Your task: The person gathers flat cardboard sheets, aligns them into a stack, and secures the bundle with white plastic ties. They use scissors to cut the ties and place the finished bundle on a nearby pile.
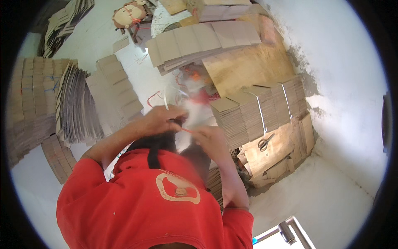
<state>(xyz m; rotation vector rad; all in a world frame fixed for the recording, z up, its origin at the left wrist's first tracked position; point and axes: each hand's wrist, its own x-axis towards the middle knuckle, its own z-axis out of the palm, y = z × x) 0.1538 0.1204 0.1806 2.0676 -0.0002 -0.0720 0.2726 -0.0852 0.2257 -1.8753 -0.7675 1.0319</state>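
In front of my red shirt, both hands are raised close together. My left hand (pixel 166 117) is curled, with a dark bit showing at its fingers; a pale strip (pixel 166 101) rises just beyond it. Between the hands runs a short, thin orange-red string (pixel 186 130). My right hand (pixel 210 140) pinches its right end, the fingers bent in. Whether the left fingers grip the other end is hard to make out. Past the hands, red string (pixel 155 98) lies loose on the floor, near a blurred red heap (pixel 202 96).
To the right stands a cardboard stack (pixel 244 116) bound with white straps. Scissors (pixel 265 142) rest on brown sheets (pixel 275 146) beside it. More cardboard stacks (pixel 37 89) stand left, and a long row of sheets (pixel 203 39) lies ahead. A stool (pixel 129 15) is at the far left.
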